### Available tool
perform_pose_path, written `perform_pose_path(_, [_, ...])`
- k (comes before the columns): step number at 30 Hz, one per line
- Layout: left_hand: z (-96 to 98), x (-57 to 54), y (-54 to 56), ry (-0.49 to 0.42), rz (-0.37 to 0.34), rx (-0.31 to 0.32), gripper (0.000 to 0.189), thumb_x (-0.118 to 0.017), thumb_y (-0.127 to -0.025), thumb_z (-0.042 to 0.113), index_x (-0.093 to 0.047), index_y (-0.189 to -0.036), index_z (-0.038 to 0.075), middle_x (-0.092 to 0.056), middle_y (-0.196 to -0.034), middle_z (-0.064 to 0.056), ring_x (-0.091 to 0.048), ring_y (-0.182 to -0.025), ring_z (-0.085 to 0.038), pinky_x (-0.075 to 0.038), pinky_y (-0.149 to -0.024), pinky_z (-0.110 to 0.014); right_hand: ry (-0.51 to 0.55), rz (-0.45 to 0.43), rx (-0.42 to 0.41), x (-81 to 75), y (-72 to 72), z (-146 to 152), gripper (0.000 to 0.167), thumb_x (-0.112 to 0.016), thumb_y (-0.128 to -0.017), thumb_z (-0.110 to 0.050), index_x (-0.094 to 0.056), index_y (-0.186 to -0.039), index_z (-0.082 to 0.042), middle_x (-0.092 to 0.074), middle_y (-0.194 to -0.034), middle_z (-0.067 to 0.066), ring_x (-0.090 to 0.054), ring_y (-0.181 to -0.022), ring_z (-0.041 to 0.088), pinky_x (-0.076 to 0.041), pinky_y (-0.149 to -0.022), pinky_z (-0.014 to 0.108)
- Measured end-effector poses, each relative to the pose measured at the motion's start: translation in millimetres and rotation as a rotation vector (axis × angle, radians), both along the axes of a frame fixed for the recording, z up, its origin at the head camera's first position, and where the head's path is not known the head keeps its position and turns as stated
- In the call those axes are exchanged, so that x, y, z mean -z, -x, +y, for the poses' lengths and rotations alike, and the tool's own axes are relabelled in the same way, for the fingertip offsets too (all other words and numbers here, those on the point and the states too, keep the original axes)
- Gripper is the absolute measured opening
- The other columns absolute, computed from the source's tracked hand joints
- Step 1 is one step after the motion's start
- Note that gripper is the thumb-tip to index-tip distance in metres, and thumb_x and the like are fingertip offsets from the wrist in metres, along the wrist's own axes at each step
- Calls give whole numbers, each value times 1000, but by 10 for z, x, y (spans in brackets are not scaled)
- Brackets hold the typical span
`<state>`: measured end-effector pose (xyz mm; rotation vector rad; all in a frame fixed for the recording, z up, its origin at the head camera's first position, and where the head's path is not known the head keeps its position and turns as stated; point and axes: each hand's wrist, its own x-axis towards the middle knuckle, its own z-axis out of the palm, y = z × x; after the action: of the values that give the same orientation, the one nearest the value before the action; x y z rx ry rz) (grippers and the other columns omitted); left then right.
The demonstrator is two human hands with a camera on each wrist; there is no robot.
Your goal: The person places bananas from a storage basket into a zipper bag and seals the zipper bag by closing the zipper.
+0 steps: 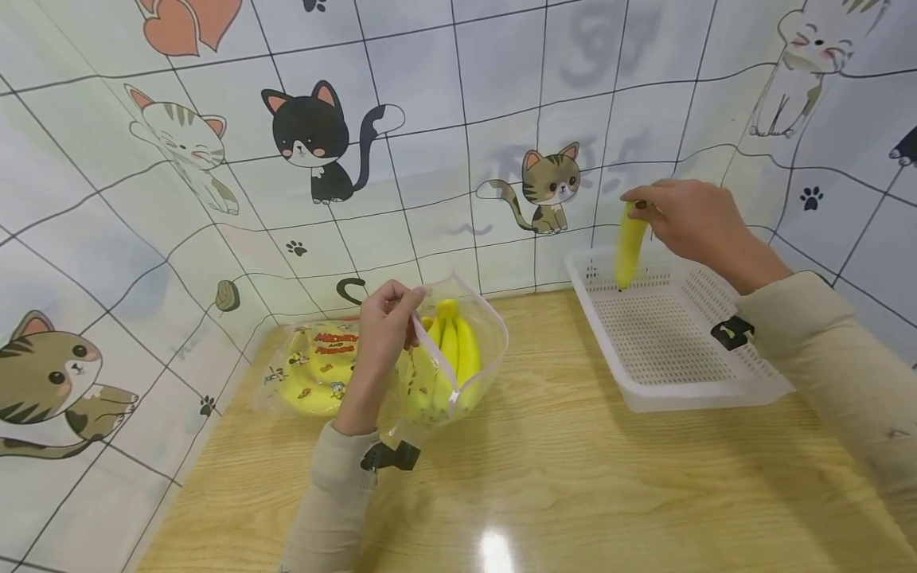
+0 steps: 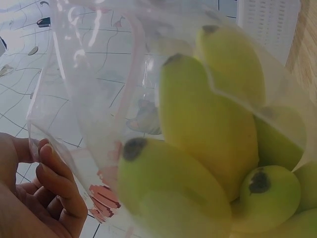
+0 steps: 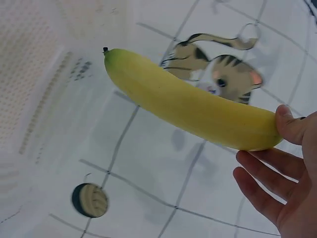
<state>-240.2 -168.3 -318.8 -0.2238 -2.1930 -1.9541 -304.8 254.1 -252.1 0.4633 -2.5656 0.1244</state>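
Note:
My left hand (image 1: 383, 322) pinches the edge of a clear zip bag (image 1: 494, 318) and draws its mouth apart; in the left wrist view, the thumb and a finger grip the plastic film. Inside that bag lies a bunch of yellow bananas (image 1: 467, 350), with greenish, dark-tipped ends (image 2: 208, 119) close to the wrist camera. On the right, my right hand (image 1: 691, 216) holds a single banana (image 1: 629, 247) by one end, hanging above the white basket. The right wrist view has this banana (image 3: 193, 109) pinched between thumb and fingers, its green tip pointing away.
A white perforated basket (image 1: 630, 394) stands at the right on the wooden table (image 1: 544, 477). Left of my left hand lies another printed bag (image 1: 304, 374) with yellow fruit inside. A cat-patterned tiled sheet (image 1: 444, 159) rises behind and at both sides.

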Motion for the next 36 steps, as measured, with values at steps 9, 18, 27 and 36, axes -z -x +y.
perform_pose_path(9, [-9,-3,-15,-1,5,5,30,-66,-101,31,-56,-86,7,-57,-57,2,-47,-44,-14,-43,-45,-24,126,200,-90,-230,-335,-325,30,-70,-99,-22,-73,-129,-21,-76,-123,11,-67,-73,30,-36,-56,32])
perform_pose_path(18, [-15,1,-3,-6,8,2,30,-67,-101,31,-56,-86,7,-56,-56,2,-47,-45,-15,-42,-45,-24,337,345,-294,-372,-722,-721,33,-76,-92,-9,-75,-124,-14,-78,-118,9,-75,-92,27,-35,-78,-1])
perform_pose_path(27, [-29,25,4,3,11,-3,33,-66,-101,32,-57,-90,3,-56,-58,1,-47,-45,-15,-43,-45,-24,454,372,-488,-279,-902,-1080,35,-78,-88,1,-75,-122,-4,-77,-118,12,-66,-98,5,-45,-80,5])
perform_pose_path(36, [-16,27,6,3,18,8,37,-68,-100,35,-56,-89,2,-54,-55,2,-46,-44,-16,-42,-45,-27,658,361,-612,-95,-1088,-1430,42,-79,-80,11,-76,-119,-5,-78,-116,10,-65,-97,-1,-50,-82,10])
